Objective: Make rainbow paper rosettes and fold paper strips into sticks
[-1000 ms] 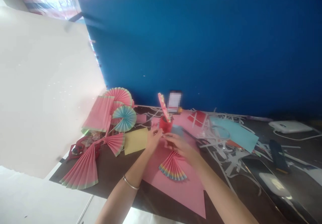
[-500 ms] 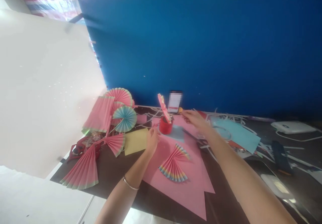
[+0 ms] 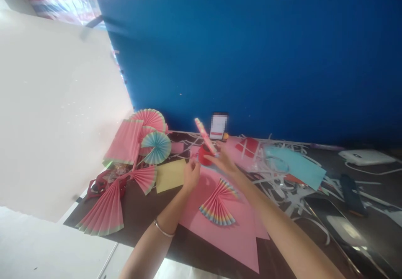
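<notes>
My right hand point(image 3: 224, 162) is at a small red round container point(image 3: 204, 155). Its thumb and fingers lie on either side of the lower end of a pink pleated paper strip point(image 3: 204, 133) that leans up from the container. My left hand point(image 3: 191, 175) is closed in a pinch beside a yellow paper sheet point(image 3: 171, 175); what its fingertips hold, if anything, is too small to make out. Below both hands, a pink pleated paper bow with rainbow edges point(image 3: 218, 203) rests on large pink paper point(image 3: 235, 237).
Pink paper fans point(image 3: 103, 208) and a blue round fan point(image 3: 156, 148) crowd the left. A phone point(image 3: 219, 125) leans at the back. White paper strips point(image 3: 293, 199), light blue paper point(image 3: 295, 166), a dark knife-like tool point(image 3: 351, 195) and a white device point(image 3: 366, 157) lie right.
My right hand went from beside my left hand to the back right, then returned to the red container. The pleated strip has turned and the container shifted slightly. My left hand stayed nearly still.
</notes>
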Demonstrator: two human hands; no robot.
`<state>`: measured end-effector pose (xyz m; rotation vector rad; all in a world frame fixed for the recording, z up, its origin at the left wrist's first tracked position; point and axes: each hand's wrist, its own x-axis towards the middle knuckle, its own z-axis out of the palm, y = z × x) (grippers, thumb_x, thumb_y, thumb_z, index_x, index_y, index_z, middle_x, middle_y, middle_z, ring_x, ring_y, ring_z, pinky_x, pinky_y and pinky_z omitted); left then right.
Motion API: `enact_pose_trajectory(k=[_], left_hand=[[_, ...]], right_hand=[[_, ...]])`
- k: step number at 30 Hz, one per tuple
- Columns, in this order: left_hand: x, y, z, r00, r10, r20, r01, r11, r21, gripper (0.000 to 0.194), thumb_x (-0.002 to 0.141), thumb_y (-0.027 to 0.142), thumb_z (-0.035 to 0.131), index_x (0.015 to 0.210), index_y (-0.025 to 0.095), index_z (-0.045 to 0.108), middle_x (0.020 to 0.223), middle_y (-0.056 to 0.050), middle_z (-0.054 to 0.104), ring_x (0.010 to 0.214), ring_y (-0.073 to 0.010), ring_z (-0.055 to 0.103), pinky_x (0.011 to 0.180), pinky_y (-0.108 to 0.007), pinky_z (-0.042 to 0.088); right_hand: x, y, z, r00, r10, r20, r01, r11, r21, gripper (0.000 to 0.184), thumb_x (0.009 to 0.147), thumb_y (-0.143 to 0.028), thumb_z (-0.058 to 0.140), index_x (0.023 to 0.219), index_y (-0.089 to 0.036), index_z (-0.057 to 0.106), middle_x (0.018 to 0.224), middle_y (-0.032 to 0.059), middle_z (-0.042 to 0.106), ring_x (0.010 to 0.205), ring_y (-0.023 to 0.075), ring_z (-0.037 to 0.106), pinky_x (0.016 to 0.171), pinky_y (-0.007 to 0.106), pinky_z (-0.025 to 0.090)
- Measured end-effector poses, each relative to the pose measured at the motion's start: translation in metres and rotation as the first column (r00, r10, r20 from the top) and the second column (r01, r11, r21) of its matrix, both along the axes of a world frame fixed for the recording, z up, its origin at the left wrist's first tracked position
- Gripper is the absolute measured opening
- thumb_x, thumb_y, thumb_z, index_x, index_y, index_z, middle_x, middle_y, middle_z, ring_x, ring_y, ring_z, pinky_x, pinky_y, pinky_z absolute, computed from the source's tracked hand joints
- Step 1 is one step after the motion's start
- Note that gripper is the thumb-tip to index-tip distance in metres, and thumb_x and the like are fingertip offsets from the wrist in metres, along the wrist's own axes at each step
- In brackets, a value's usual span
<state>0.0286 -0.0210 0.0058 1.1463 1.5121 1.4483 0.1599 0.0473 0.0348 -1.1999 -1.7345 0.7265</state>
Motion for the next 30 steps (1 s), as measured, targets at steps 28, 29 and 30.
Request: enact_pose_trajectory(k=[28, 29, 30], left_hand=[[0.006, -0.005, -0.005, 0.809, -0.123, -0.574, 0.079, 0.992, -0.101, 0.016, 0.07, 0.021, 0.052, 0.055, 0.019, 0.05, 0.051, 0.0, 0.048, 0.052, -0.0139, 0.044, 0.055, -0.026, 0.029], [0.006, -0.006, -0.004, 0.801, -0.13, -0.585, 0.079, 0.991, -0.112, 0.015, 0.07, 0.021, 0.052, 0.055, 0.019, 0.05, 0.052, 0.0, 0.048, 0.052, -0.014, 0.045, 0.055, -0.026, 0.029], [0.006, -0.006, -0.003, 0.796, -0.136, -0.59, 0.081, 0.99, -0.119, 0.015, 0.07, 0.022, 0.052, 0.055, 0.019, 0.05, 0.052, 0.0, 0.049, 0.052, -0.0141, 0.045, 0.054, -0.026, 0.03]], right_hand=[[0.011, 0.011, -0.015, 0.991, -0.133, -0.009, 0.132, 0.988, -0.077, 0.046, 0.067, -0.034, 0.059, 0.108, -0.023, 0.043, 0.111, 0.0093, 0.057, 0.102, 0.0243, 0.057, 0.081, 0.04, 0.047], [0.011, 0.01, -0.014, 0.99, -0.138, 0.017, 0.139, 0.988, -0.074, 0.045, 0.067, -0.034, 0.058, 0.108, -0.023, 0.044, 0.112, 0.0096, 0.057, 0.103, 0.0246, 0.056, 0.083, 0.04, 0.046], [0.011, 0.009, -0.014, 0.988, -0.145, 0.048, 0.148, 0.987, -0.069, 0.046, 0.066, -0.034, 0.058, 0.108, -0.022, 0.044, 0.113, 0.0105, 0.056, 0.103, 0.0252, 0.055, 0.085, 0.041, 0.045]])
